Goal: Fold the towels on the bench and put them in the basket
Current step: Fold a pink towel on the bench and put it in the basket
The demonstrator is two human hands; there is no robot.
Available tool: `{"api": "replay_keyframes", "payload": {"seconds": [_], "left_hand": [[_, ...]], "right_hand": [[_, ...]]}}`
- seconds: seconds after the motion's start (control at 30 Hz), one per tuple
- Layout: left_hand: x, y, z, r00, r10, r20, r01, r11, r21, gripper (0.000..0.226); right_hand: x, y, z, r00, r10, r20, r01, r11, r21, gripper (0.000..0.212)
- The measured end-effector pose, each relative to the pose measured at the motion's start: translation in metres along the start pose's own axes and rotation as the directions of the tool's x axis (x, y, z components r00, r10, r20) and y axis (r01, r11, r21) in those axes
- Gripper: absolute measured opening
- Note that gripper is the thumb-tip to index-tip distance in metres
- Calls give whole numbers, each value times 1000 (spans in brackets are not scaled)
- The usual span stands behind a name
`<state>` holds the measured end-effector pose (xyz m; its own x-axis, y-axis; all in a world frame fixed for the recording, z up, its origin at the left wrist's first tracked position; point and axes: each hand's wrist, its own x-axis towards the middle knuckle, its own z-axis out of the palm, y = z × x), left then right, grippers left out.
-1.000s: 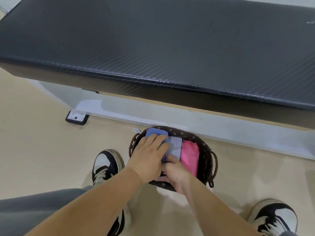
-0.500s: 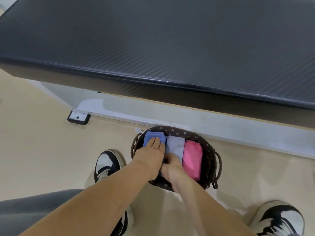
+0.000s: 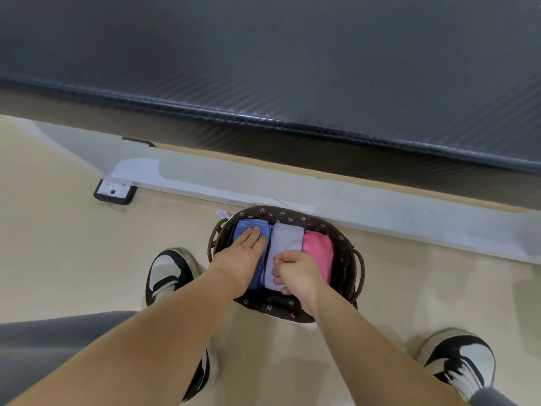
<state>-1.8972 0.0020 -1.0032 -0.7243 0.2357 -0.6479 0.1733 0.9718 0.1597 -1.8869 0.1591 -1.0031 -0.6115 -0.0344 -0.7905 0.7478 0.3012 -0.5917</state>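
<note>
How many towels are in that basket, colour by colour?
Blue towel: 1
Pale lilac towel: 1
Pink towel: 1
Total in the basket: 3

Bare forearms [image 3: 152, 347], grey trousers [image 3: 44, 347] (probably sweatpants) and black-and-white sneakers [image 3: 168, 273].

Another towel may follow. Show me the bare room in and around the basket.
Crowded: the basket, filled by blue towel, lilac towel and pink towel, left hand on the blue, right hand gripping the lilac. Free: the bench top; the floor between basket and right shoe.
</note>
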Motion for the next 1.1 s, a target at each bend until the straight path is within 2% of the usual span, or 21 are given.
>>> {"api": "replay_keyframes", "payload": {"seconds": [0.13, 0.23, 0.33, 0.43, 0.57, 0.7, 0.87, 0.93, 1.0, 1.1], "left_hand": [[-6, 12, -12, 998, -47, 37, 46, 998, 45, 102], [-19, 22, -24, 997, -56, 48, 50, 993, 109, 98], [-38, 32, -45, 1000, -7, 15, 4, 984, 179, 83], [-60, 48, -77, 996, 62, -69, -45, 974, 220, 67], [-94, 83, -124, 946, 211, -245, -187, 975, 118, 37], [-132, 134, -171, 871, 268, -412, -316, 947, -52, 46], [-172, 207, -220, 764, 333, -552, -501, 846, -184, 42], [-183, 236, -233, 727, 357, -587, -574, 785, -233, 37], [-192, 267, -244, 682, 402, -611, -641, 732, -233, 32], [-200, 311, -261, 659, 413, -629, -688, 669, -281, 30]], "right_hand": [[-15, 1, -8, 1000, -12, 16, 13, 998, -55, 19], [-36, -13, -23, 998, -54, 36, 60, 972, -226, 20], [-61, -39, -43, 993, -97, 63, 114, 920, -376, 26], [-100, -73, -68, 987, -147, 65, 159, 836, -525, 21], [-163, -116, -104, 971, -237, 38, 201, 719, -666, 27], [-232, -141, -149, 951, -309, -34, 195, 677, -709, 33], [-300, -150, -208, 912, -379, -160, 188, 730, -657, 27], [-320, -148, -232, 854, -445, -271, 189, 749, -636, 27], [-338, -143, -253, 752, -529, -393, 216, 762, -611, 28], [-367, -135, -281, 633, -594, -496, 255, 765, -592, 24]]}}
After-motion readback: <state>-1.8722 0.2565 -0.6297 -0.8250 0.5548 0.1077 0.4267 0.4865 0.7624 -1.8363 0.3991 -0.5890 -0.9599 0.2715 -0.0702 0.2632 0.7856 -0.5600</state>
